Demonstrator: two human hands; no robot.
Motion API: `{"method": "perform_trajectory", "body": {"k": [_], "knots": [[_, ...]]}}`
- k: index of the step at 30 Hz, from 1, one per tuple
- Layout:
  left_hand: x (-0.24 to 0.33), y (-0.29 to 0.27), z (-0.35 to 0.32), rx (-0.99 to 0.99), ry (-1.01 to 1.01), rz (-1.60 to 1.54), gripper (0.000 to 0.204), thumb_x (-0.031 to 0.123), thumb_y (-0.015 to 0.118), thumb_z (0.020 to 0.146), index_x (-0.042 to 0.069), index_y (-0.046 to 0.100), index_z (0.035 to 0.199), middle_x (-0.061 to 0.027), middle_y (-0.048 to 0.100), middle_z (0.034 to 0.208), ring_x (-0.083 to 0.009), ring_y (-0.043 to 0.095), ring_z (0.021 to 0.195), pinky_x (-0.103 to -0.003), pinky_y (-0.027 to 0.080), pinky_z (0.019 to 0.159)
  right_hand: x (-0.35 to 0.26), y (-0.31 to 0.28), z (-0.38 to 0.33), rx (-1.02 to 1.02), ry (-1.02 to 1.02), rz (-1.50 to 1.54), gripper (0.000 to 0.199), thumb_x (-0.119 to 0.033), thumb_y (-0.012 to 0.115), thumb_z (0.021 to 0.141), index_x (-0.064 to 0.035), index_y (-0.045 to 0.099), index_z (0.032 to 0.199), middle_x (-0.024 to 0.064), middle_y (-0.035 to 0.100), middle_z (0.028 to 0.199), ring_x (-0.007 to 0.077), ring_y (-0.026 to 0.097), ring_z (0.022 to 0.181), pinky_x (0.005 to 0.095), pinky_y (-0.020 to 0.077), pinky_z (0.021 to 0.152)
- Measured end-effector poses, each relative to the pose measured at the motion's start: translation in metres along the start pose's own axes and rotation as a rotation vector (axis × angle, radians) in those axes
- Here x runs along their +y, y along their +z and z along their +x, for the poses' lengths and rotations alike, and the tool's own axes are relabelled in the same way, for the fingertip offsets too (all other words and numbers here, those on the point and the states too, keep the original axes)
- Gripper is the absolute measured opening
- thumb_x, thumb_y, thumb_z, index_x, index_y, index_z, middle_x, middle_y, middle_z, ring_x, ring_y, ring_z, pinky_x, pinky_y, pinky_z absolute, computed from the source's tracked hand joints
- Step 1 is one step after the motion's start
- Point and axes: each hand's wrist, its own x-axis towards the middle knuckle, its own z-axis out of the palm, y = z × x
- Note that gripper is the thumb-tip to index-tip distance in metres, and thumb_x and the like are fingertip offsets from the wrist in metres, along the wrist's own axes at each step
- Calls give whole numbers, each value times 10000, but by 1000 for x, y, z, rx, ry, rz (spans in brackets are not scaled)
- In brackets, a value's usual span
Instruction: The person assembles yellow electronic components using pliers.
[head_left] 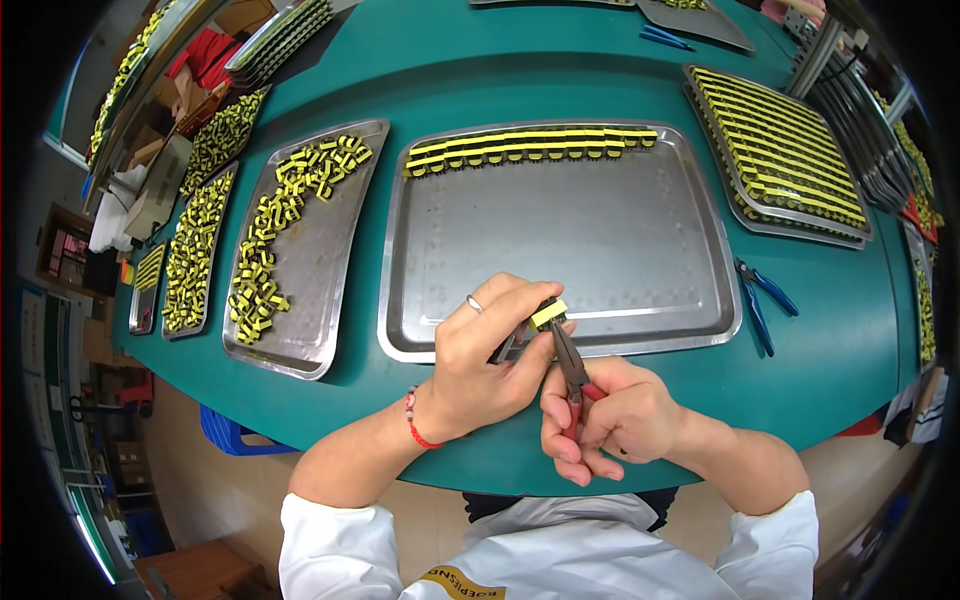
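Observation:
My left hand (475, 350) pinches a small yellow-and-black block-shaped component (547, 315) between thumb and fingers, above the near edge of a large metal tray (560, 235). My right hand (635, 410) is closed round red-handled long-nose pliers (568, 358). The pliers' tips point away from me and meet the near side of the component; whether they grip it is too small to tell. A dark, narrow object (503, 348) shows under the left palm, mostly hidden. Along the tray's far side stand similar yellow-and-black components (530, 145) in tidy rows.
Left of the large tray, a narrower tray (318, 290) holds loose components in a heap. More filled trays (200, 250) lie farther left. Blue-handled cutters (762, 300) rest at the right. Behind them sits a stacked tray (780, 150) full of rows. Blue tweezers (665, 37) lie far back.

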Motion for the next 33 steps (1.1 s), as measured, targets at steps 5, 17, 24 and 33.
{"method": "perform_trajectory", "body": {"k": [5, 17, 24, 33], "knots": [[0, -1, 1, 6, 23, -5, 371, -121, 679, 728, -50, 663, 1093, -133, 660, 876, -166, 612, 700, -256, 497, 531, 1, 1, 1, 2, 7, -28, 309, 123, 383, 646, 39, 462, 933, 223, 560, 760, 332, 621, 622, 311, 420, 354], [10, -7, 3, -3, -273, -18, 246, 0, 711, 812, -53, 686, 1051, -85, 644, 840, -101, 550, 683, -218, 430, 570, 9, 1, 0, -23, -285, -311, 247, 86, 487, 790, 9, 483, 1024, 140, 595, 859, 190, 619, 657, 252, 447, 454], [23, 2, -9, -77, -402, -315, 226, 61, 671, 883, -54, 681, 1077, -81, 646, 902, -113, 584, 786, -240, 465, 691, 12, -12, 19, 618, -1212, -1327, 401, 46, 796, 696, -14, 551, 1008, 85, 607, 843, 116, 553, 614, 220, 414, 488], [11, 0, -6, 0, -839, -1262, 476, 399, 464, 1011, -17, 636, 1167, -75, 634, 998, -136, 572, 884, -297, 463, 781, 15, -8, 14, 537, -1197, -1085, 391, 73, 720, 780, 36, 572, 1139, 126, 665, 917, 135, 668, 763, 219, 499, 534]]}}
